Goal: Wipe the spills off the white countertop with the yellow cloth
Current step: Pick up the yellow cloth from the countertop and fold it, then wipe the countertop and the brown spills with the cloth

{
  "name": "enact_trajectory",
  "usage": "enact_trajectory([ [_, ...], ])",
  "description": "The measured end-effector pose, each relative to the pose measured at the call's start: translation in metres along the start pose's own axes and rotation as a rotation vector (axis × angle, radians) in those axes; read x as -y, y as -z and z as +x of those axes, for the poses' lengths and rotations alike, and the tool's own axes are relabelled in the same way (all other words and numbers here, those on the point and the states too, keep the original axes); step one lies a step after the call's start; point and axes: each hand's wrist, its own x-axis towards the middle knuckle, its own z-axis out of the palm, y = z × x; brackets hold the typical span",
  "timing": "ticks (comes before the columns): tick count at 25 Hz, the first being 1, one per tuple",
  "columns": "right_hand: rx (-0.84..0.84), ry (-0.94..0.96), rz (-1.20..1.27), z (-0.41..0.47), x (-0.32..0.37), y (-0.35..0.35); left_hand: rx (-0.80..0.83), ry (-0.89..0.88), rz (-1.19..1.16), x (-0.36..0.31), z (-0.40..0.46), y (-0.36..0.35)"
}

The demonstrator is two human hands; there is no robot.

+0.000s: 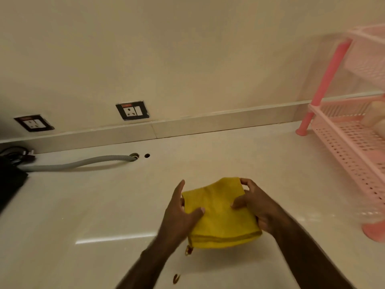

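Observation:
A folded yellow cloth (218,217) is held a little above the white countertop (93,205), near the front middle. My left hand (179,220) grips its left edge, thumb on top. My right hand (258,207) holds its right side, fingertips pinching the far corner. Two small brownish spills lie on the counter: one (189,250) just under the cloth's near left corner, another (176,278) closer to me, between my forearms.
A pink plastic rack (350,142) stands on the counter at the right, its feet near the wall and the front right. A grey hose (79,163) runs into a hole by the backsplash. A black object (10,184) sits at the far left. Two wall sockets (132,110) are above.

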Motion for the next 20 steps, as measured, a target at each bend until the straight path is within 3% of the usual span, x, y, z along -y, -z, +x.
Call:
enact_trajectory([
  [7, 0.149, -0.040, -0.264, -0.074, -0.083, -0.011, 0.004, -0.003, 0.074, 0.074, -0.124, 0.006],
  [10, 0.075, 0.022, -0.508, -0.084, -0.102, -0.016, 0.012, -0.012, 0.189, 0.092, -0.142, 0.006],
  [13, -0.227, 0.259, -0.775, -0.094, -0.119, -0.024, -0.044, -0.115, 0.319, 0.102, -0.153, 0.007],
  [16, -0.527, 0.713, -1.007, -0.102, -0.139, -0.039, -0.134, -0.372, 0.505, 0.110, -0.161, -0.006],
  [18, -0.474, 0.924, -1.100, -0.107, -0.152, -0.055, -0.144, -0.560, 0.674, 0.112, -0.161, -0.024],
  [20, -0.348, 0.952, -1.256, -0.106, -0.169, -0.063, -0.093, -0.635, 0.806, 0.111, -0.151, -0.041],
])
